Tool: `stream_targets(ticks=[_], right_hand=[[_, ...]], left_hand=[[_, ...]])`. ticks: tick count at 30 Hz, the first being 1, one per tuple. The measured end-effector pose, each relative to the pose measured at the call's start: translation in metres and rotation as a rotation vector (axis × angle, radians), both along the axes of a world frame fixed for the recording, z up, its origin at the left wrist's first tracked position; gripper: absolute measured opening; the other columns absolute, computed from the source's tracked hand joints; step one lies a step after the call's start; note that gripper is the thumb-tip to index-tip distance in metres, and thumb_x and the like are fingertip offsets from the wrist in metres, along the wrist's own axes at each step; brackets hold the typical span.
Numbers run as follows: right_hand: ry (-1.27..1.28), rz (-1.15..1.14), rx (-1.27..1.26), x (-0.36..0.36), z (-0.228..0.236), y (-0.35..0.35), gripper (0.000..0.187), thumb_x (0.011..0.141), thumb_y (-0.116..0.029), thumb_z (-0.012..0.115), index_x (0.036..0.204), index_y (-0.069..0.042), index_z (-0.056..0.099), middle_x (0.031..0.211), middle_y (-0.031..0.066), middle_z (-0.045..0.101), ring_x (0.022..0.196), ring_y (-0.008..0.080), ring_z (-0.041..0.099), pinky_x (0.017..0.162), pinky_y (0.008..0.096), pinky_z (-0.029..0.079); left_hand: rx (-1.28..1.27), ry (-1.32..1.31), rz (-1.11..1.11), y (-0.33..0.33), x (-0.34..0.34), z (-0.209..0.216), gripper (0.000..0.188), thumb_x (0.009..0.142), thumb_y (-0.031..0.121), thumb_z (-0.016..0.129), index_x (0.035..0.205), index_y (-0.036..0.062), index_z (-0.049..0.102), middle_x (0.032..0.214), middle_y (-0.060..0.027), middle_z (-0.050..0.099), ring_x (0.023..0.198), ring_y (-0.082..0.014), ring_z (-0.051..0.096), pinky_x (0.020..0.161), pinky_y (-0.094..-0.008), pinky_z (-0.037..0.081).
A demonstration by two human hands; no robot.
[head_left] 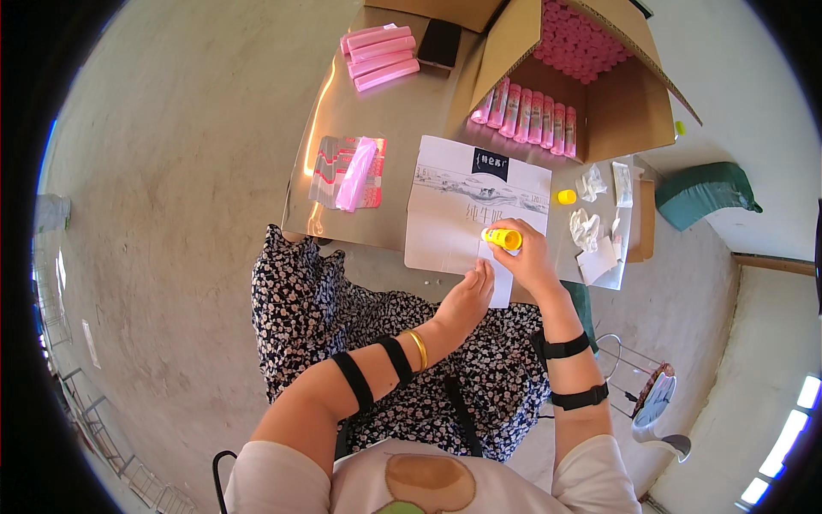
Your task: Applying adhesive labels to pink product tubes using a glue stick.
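In my right hand (529, 257) is a yellow-and-white glue stick (503, 239), gripped by the fingers and tilted, its white end down toward a narrow white paper strip (502, 289). The strip lies partly on a printed white cardboard sheet (432, 227) and sticks out past its near edge. My left hand (467, 295) is closed, its fingertips on the strip just below the glue stick; how far the thumb goes under the paper is hidden. A loose yellow cap (567, 197) rests right of the sheet.
An opened cardboard box (629, 128) full of pink rolls stands at the far right of the metal table (390, 206). More pink rolls (383, 56) and a black phone-like object (440, 43) lie far left. One pink roll (356, 176) sits on printed packaging. Crumpled white scraps (584, 230) lie right.
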State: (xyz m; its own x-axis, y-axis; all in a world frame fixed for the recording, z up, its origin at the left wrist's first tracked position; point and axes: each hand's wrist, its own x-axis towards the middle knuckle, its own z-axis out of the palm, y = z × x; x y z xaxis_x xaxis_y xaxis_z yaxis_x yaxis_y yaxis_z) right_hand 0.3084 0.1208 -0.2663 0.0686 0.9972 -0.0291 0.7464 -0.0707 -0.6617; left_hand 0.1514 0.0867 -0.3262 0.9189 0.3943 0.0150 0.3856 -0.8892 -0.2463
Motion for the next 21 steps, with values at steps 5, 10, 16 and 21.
stream_targets(ticks=[5,10,16,21], right_hand=[[0.044,0.051,-0.075,-0.008,0.004,0.002,0.021,0.076,-0.013,0.068,0.096,-0.008,0.061,0.088,0.0110,0.063,0.083,0.0313,0.062,0.072,0.0351,0.049],[0.023,0.003,-0.065,-0.006,0.008,0.009,0.021,0.076,-0.012,0.068,0.095,-0.007,0.061,0.089,0.0112,0.063,0.083,0.0310,0.062,0.073,0.0352,0.050],[0.064,-0.028,-0.036,-0.003,0.008,0.009,0.022,0.076,-0.012,0.068,0.096,-0.007,0.061,0.089,0.0119,0.064,0.083,0.0312,0.062,0.073,0.0356,0.050],[0.049,0.008,-0.008,0.002,-0.005,0.005,0.023,0.076,-0.012,0.069,0.096,-0.007,0.061,0.091,0.0127,0.064,0.083,0.0315,0.063,0.071,0.0351,0.051]], left_hand=[[-0.002,0.029,-0.008,0.000,-0.004,-0.001,0.051,0.086,0.026,0.045,0.126,-0.0043,0.049,0.131,-0.0157,0.047,0.126,-0.0299,0.039,0.102,-0.0351,0.027],[0.005,0.058,-0.005,-0.001,-0.002,0.003,0.052,0.087,0.026,0.044,0.128,-0.0050,0.047,0.133,-0.0165,0.045,0.126,-0.0300,0.038,0.102,-0.0363,0.026],[-0.009,0.078,-0.009,0.001,-0.002,0.006,0.053,0.087,0.027,0.044,0.128,-0.0058,0.046,0.133,-0.0174,0.045,0.127,-0.0310,0.038,0.102,-0.0362,0.026],[-0.025,0.066,-0.013,0.001,0.000,0.007,0.052,0.087,0.026,0.044,0.128,-0.0056,0.046,0.134,-0.0174,0.044,0.127,-0.0308,0.038,0.102,-0.0357,0.026]])
